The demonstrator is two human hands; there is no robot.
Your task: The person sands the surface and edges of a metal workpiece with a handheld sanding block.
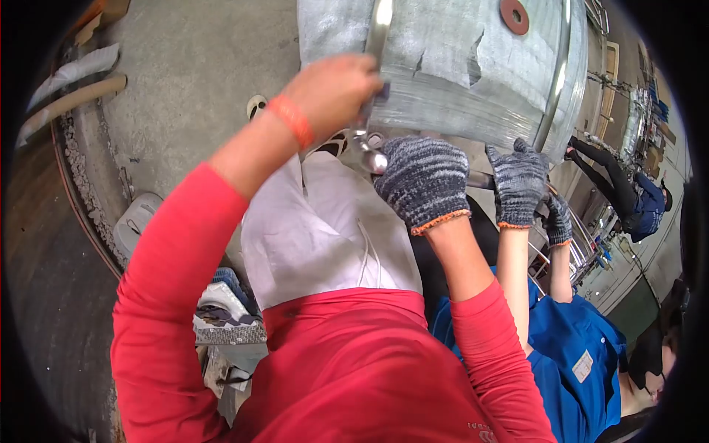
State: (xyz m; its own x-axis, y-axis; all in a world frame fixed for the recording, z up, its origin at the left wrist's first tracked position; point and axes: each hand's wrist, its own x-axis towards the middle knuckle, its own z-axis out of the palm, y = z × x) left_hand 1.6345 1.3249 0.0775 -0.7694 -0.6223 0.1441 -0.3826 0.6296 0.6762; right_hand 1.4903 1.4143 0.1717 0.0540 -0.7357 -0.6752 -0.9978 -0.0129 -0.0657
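My left hand [336,88], bare with an orange wristband, is closed at the metal tube on the near left of the wrapped bundle; motion blur and its angle hide what it grips. My right hand [422,181], in a grey knit glove, is closed round a shiny metal tube [374,162] whose rounded end shows at its left. Just above lies the bundle [458,92] in clear film and whitish padding, with metal tubes running along it and a reddish-brown disc [515,16] on top.
A co-worker in blue [561,332] stands close at my right, both gloved hands near the bundle's lower edge. Another person [642,203] is farther right. A white bucket [136,221] and a cardboard tube [81,103] are at the left.
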